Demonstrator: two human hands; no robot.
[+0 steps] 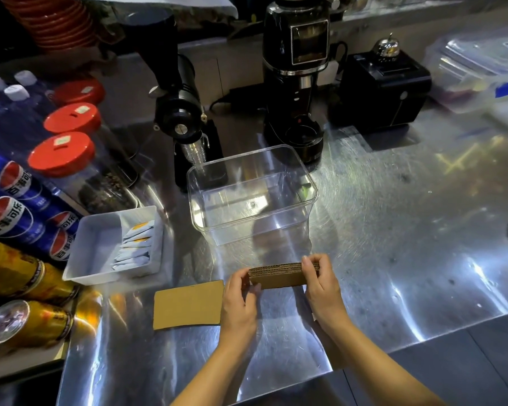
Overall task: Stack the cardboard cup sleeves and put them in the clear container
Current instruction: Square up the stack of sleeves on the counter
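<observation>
Both hands held a stack of cardboard cup sleeves on edge just above the steel counter, near the front edge. The left hand was closed on the stack's left end, thumb on the near face and fingers curled behind it. The right hand gripped the right end, its fingertips hooked over the top edge. The corrugated edges of the sleeves showed along the top of the stack, fairly even.

One single sleeve lay flat on the counter just left of the left hand, apart from the stack; the hand hid its right edge.

The clear container stood upright and open-topped on the counter beyond the stack, a little to the left of it, with nothing visible inside.

Left of the container sat a white tray holding small packets leaning in a row at its right side. Farther left were jars with red lids, blue Pepsi cans and gold cans.

At the far side stood a black coffee grinder, with a second, taller black coffee grinder to its right. Right of the taller machine was a black box with a chrome call bell on top. Clear lidded boxes lay at the far right, blurred.
</observation>
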